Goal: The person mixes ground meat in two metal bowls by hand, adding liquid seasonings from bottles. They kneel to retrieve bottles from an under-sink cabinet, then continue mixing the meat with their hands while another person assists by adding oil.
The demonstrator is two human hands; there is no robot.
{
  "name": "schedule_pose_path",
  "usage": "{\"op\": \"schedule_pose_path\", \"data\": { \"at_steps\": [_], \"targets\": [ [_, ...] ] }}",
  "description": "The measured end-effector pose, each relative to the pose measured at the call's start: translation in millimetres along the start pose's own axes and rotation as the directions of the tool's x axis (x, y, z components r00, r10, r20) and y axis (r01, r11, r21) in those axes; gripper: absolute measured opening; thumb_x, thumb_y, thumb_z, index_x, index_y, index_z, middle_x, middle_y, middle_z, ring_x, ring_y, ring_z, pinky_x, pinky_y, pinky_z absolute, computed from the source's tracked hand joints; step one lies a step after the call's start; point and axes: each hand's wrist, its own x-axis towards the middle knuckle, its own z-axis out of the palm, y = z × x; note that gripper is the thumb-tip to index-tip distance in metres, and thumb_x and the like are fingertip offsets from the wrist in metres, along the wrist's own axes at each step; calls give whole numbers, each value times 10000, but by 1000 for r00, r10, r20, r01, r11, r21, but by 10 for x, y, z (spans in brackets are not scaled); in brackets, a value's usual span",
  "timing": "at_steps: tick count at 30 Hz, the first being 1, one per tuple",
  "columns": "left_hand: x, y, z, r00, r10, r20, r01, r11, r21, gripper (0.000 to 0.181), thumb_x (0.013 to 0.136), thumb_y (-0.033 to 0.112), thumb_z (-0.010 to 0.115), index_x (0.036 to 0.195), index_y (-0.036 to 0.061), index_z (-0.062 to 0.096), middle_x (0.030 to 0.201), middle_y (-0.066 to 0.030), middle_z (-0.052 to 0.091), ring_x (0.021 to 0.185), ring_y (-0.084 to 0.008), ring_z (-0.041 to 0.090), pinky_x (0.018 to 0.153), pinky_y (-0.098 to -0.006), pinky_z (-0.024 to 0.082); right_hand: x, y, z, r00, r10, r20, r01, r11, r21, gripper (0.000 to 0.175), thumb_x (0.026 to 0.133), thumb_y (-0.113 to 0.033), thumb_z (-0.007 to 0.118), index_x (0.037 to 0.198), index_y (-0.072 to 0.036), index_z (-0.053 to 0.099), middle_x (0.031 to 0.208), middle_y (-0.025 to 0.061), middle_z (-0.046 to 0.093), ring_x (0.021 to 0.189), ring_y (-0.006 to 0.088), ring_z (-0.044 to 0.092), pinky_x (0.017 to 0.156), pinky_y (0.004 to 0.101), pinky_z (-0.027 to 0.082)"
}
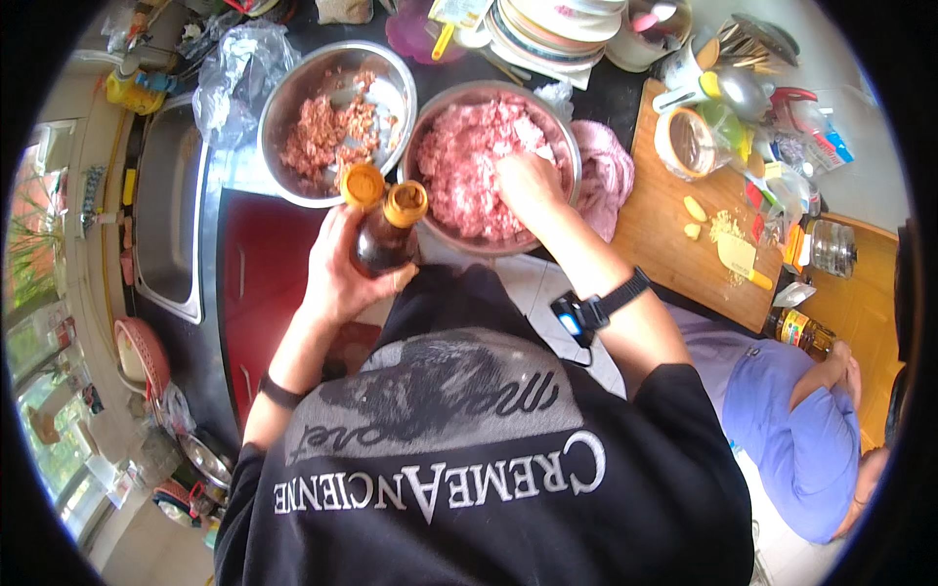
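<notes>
My left hand (333, 271) grips a dark sauce bottle (382, 245) with an orange neck. Its flip cap (362, 184) is raised, and the bottle stands in front of the two bowls. My right hand (529, 183) reaches into a steel bowl of pink minced meat (469, 157); its fingertips are down at the meat and hidden from me. A pale patch (529, 135) shows in the meat beside that hand. Left of this bowl, and close to it, is a second steel bowl (286, 88) with browner, seasoned-looking mince (326, 132).
A crumpled plastic bag (245, 80) and a steel sink (172, 212) are at left. Stacked plates (557, 33) stand behind the bowls. At right are a pink cloth (604, 172) and a wooden board (652, 227) with chopped bits and a yellow-handled cleaver (740, 256). Another person (784, 425) is beyond.
</notes>
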Motion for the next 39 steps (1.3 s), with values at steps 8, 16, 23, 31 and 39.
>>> {"op": "schedule_pose_path", "data": {
  "at_steps": [8,16,23,31,39],
  "targets": [
    [28,-12,42,1000,16,24,-17,999,38,783,557,350,858,1161,9,495,1069,-161,556,982,-341,564,845,-419,480,31,80,75,978,-207,35,210,971,-115,142,769,-40,507,788,16,635,843,183,647,813,324,645,734,418,523],
    [129,1,111,992,-50,114,30,985,172,724,570,272,842,1165,27,511,1020,-146,561,970,-317,562,850,-396,476,-275,114,-224,962,-262,77,273,927,-256,203,797,-69,477,812,-5,670,847,158,661,796,286,656,695,406,528],
    [337,109,177,953,-212,215,137,938,317,714,567,269,818,1164,19,517,1078,-162,557,1021,-319,547,889,-402,454,-335,11,-370,996,-83,42,74,979,189,196,908,-232,540,925,-79,660,851,149,665,845,240,645,743,377,502],
    [641,384,210,942,-43,332,-180,772,610,645,582,253,789,1132,40,528,1032,-173,543,1007,-355,514,848,-438,451,-229,-249,-272,955,-14,295,-265,-483,835,233,957,-171,472,1010,43,545,915,134,629,858,238,620,796,379,522],
    [953,872,82,894,18,447,-404,463,789,505,625,186,756,1064,70,536,1031,-141,546,1043,-294,509,854,-437,435,-55,-263,-148,920,82,384,-263,-596,759,277,931,-89,324,1049,47,534,916,138,625,853,235,617,782,353,518]
  ]
}}
